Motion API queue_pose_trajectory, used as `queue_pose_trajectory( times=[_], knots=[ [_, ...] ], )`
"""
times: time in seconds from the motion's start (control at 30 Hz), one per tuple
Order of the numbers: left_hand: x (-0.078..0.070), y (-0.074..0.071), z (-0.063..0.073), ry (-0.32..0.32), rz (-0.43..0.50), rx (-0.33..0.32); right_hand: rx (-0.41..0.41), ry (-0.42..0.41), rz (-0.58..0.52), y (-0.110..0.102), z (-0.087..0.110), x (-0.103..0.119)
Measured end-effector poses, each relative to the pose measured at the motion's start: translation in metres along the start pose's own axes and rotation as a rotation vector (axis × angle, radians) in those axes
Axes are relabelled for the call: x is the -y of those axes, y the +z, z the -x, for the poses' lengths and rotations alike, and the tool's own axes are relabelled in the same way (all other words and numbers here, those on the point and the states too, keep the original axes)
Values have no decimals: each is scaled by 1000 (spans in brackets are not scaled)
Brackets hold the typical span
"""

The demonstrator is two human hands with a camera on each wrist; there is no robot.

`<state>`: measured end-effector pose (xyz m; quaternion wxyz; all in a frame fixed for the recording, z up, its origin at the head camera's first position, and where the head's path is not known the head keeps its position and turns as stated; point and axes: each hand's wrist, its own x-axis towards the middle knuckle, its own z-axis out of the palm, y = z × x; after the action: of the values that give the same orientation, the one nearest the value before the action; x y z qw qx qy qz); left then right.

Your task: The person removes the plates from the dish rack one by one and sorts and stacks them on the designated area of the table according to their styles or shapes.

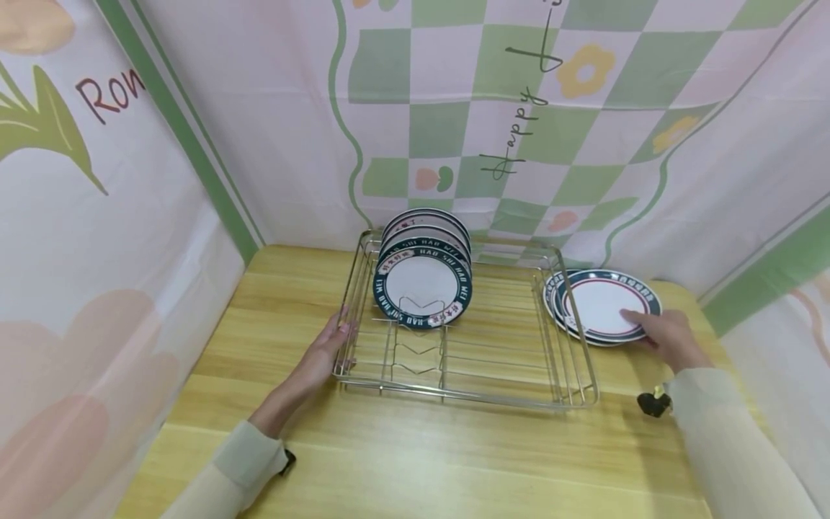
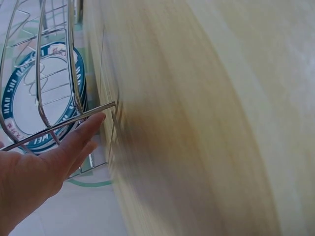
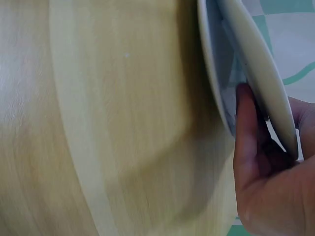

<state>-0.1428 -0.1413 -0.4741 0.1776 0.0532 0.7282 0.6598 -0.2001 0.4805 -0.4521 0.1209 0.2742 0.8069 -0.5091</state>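
A wire dish rack (image 1: 467,395) stands on the wooden table. In its left part several white plates (image 1: 421,285) with dark green lettered rims stand upright, one behind another. My left hand (image 1: 322,352) rests against the rack's left side; in the left wrist view its fingers (image 2: 81,132) lie straight along the wire. Beyond the rack's right side, my right hand (image 1: 671,335) pinches the rim of a plate (image 1: 603,299), thumb on top and fingers underneath. Below that plate lies another plate (image 3: 212,73), and the right wrist view shows fingertips between the two.
The wooden table (image 1: 415,461) stretches in front of the rack. Behind it hangs a cloth (image 1: 447,130) with green checks, flowers and lettering, and more printed cloth hangs at both sides. The rack's right wires overlap the plates beside it in the head view.
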Motion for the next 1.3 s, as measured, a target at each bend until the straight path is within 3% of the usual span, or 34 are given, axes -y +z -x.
queue_pose_trajectory(
  times=[0.27, 0.5, 0.83, 1.3],
  knots=[
    [0, 0, 0, 0, 2, 1, -167, -140, 381, 0, 2, -7],
    [1, 0, 0, -3, 1, 1, -192, -205, 541, 0, 4, -12],
    [0, 0, 0, 4, 3, 2, -209, -202, 617, 2, 2, -19],
    [-1, 1, 0, 1, 3, -8, -155, -183, 626, 12, 4, -19]
  ],
)
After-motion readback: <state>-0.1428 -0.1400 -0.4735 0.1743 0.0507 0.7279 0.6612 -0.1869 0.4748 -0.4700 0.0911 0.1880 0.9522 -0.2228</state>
